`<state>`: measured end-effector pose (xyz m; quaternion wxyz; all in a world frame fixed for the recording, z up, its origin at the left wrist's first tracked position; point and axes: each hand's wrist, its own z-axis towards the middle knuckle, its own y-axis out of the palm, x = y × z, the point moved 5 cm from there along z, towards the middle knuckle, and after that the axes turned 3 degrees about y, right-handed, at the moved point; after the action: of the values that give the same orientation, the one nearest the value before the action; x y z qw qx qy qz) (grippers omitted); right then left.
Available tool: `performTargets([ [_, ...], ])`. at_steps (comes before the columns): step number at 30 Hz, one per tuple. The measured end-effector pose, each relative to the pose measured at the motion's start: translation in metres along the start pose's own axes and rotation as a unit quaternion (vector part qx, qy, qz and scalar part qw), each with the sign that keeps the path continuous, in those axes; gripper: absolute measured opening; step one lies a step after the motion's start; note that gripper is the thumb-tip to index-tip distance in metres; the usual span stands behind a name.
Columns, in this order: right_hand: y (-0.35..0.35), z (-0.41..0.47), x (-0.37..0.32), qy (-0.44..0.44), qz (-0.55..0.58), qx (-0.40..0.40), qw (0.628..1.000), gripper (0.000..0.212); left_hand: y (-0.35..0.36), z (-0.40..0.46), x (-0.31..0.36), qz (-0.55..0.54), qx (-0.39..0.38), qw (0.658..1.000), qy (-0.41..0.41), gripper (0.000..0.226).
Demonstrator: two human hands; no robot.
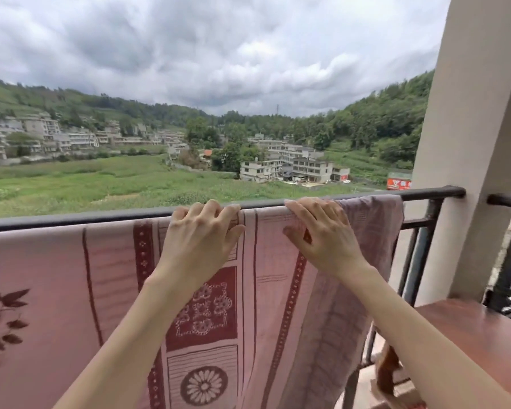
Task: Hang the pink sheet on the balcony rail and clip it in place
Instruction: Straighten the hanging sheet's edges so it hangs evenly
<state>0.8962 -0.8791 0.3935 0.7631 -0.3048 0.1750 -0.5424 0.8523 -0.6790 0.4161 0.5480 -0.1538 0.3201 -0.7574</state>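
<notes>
Both hands rest on top of a pink sheet (71,278) draped over a dark balcony rail (71,219): the left hand (199,234) curls its fingers over the cloth-covered bar, the right hand (319,231) lies just beside it with fingers bent onto the fabric. A reddish wooden table (469,335) stands at right beside a pale column (469,143). Beyond the rail lie green fields (101,181), grey multi-storey buildings (286,168), wooded hills and a heavy cloudy sky.
</notes>
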Motion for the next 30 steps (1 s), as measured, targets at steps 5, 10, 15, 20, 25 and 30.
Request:
performTargets([
  [5, 0.002, -0.003, 0.037, -0.007, 0.027, 0.033, 0.999, 0.051, 0.025, 0.029, 0.05, -0.012, 0.003, 1.0, 0.016, 0.039],
  [10, 0.001, -0.014, 0.107, 0.001, 0.022, 0.076, 0.997, 0.044, 0.055, 0.063, 0.102, -0.02, 0.024, 0.998, 0.057, 0.034],
  [15, -0.002, -0.021, 0.16, 0.048, 0.059, 0.094, 0.993, 0.051, 0.079, 0.095, 0.152, -0.027, 0.041, 0.995, 0.082, 0.031],
  [20, 0.013, -0.035, 0.216, 0.242, 0.374, 0.052, 0.894, 0.057, 0.098, 0.117, 0.183, -0.029, 0.045, 0.995, 0.088, 0.035],
  [25, 0.038, -0.061, 0.231, 0.327, 0.592, -0.041, 0.735, 0.033, 0.106, 0.121, 0.199, 0.002, 0.044, 0.999, 0.031, 0.031],
  [30, 0.035, -0.055, 0.236, 0.264, 0.665, -0.083, 0.694, 0.005, 0.101, 0.117, 0.208, -0.007, 0.02, 0.999, -0.04, 0.036],
])
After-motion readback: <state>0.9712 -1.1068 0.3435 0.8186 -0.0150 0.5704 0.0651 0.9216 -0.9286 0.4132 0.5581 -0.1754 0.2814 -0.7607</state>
